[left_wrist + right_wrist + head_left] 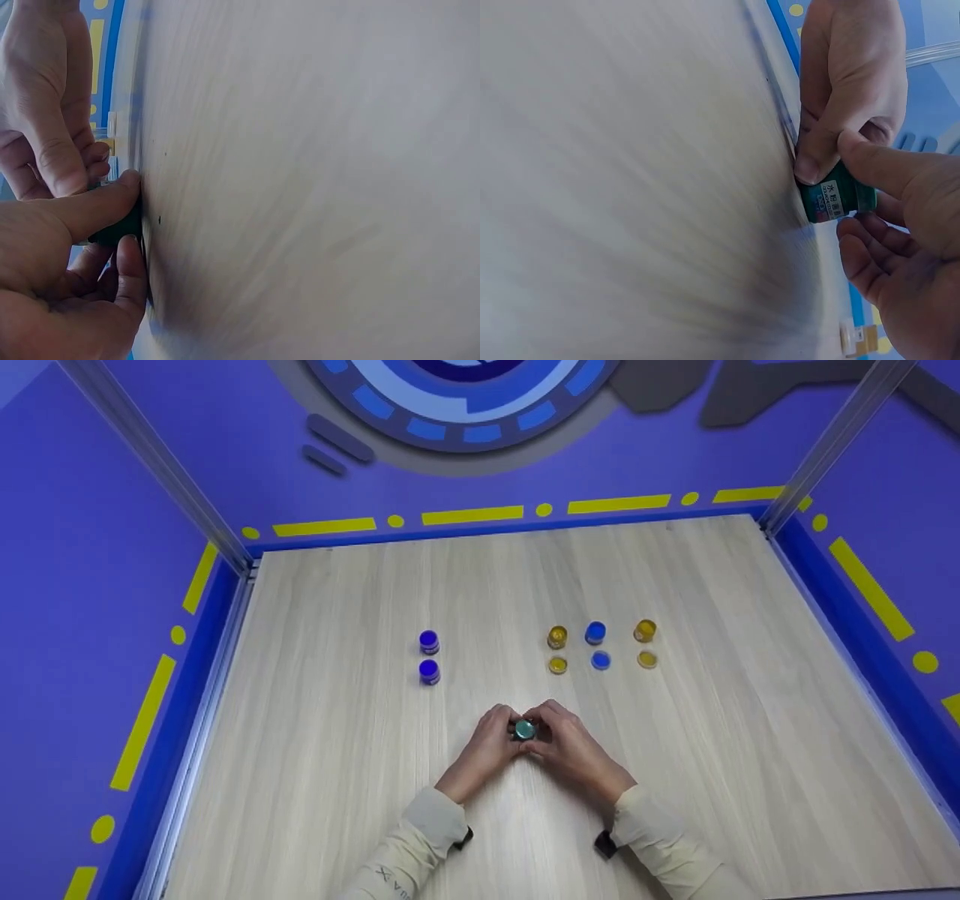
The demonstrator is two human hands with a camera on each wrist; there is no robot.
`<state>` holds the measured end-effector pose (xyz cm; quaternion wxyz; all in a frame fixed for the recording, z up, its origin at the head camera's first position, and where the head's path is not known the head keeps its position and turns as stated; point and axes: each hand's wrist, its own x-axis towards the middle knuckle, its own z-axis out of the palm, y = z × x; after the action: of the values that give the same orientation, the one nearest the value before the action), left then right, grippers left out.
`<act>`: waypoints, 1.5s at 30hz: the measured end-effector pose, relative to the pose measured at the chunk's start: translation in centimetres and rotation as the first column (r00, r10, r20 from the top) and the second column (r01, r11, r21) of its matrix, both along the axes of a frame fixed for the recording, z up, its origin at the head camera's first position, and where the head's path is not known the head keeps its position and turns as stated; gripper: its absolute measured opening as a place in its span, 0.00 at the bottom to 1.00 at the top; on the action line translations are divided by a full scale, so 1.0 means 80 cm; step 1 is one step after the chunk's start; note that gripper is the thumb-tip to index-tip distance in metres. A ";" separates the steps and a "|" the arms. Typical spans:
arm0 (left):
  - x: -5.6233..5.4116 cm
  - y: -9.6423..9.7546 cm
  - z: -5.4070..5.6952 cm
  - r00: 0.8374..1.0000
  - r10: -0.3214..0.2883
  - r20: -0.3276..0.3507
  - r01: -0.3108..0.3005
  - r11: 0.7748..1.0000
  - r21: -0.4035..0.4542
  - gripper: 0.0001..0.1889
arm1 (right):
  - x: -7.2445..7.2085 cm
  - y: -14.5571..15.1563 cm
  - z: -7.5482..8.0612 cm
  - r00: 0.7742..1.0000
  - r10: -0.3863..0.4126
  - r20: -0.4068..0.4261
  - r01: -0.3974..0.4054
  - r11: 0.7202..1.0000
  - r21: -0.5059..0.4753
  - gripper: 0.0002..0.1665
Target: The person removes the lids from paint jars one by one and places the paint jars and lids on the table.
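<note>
Both hands meet around a small green paint jar [525, 730] low over the near middle of the table. My left hand [489, 744] grips the jar's body, its thumb along the side near the tabletop, as the right wrist view shows. At the lid end, the thumb and fingers of my right hand [570, 742] curl round the green lid [866, 198]. A white label [829, 199] with printed characters shows on the jar's side. In the left wrist view the left thumb and fingers cover most of the jar [120, 229].
Two purple jars [429, 657] stand ahead to the left. Ahead to the right are a yellow jar [557, 637], a blue jar [595, 632] and an orange-yellow jar [645, 631]. In front of them lie a yellow lid [557, 665], a blue lid [601, 660] and an orange-yellow lid [647, 659].
</note>
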<state>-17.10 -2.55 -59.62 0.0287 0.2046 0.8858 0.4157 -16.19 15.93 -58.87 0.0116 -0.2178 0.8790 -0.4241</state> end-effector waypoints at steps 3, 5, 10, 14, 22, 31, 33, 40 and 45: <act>0.000 0.000 0.000 1.000 -0.004 -0.002 0.004 1.000 -0.006 0.18 | -0.002 0.001 0.003 0.999 0.014 0.029 -0.014 1.000 0.013 0.20; 0.000 0.000 0.000 1.000 -0.003 0.000 0.003 1.000 -0.010 0.18 | -0.005 0.003 0.006 0.998 0.038 0.040 -0.039 0.999 0.021 0.18; 0.001 0.000 0.003 1.000 -0.009 -0.002 0.009 1.000 -0.005 0.17 | -0.012 0.009 0.011 0.988 0.153 -0.006 -0.152 0.986 0.062 0.19; 0.001 0.001 0.005 1.000 -0.005 0.011 0.005 1.000 0.005 0.17 | -0.017 0.014 0.013 0.969 0.243 -0.033 -0.239 0.967 0.086 0.21; 0.000 0.000 0.008 0.999 0.002 0.052 -0.002 1.000 0.004 0.18 | -0.019 0.020 0.011 0.962 0.272 -0.014 -0.270 0.959 0.089 0.28; -0.001 0.002 0.005 1.000 0.004 0.024 -0.004 1.000 0.012 0.18 | -0.008 0.007 0.006 0.999 0.033 -0.017 -0.033 0.999 0.018 0.38; 0.000 0.002 0.004 1.000 0.005 0.025 -0.005 1.000 0.021 0.19 | -0.007 0.004 0.005 1.000 -0.018 -0.018 0.018 1.000 0.002 0.37; 0.001 -0.001 0.002 0.999 -0.008 0.034 0.008 1.000 0.024 0.18 | -0.007 0.003 -0.003 0.999 -0.021 -0.040 0.020 1.000 -0.019 0.31; 0.001 -0.001 0.002 0.999 -0.006 0.045 0.004 0.999 0.035 0.17 | -0.008 0.004 -0.004 0.999 -0.020 -0.039 0.019 1.000 -0.013 0.28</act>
<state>-16.98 -2.60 -59.47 0.0460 0.1979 0.8769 0.4356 -16.86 16.27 -59.17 -0.0112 -0.2176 0.8784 -0.4254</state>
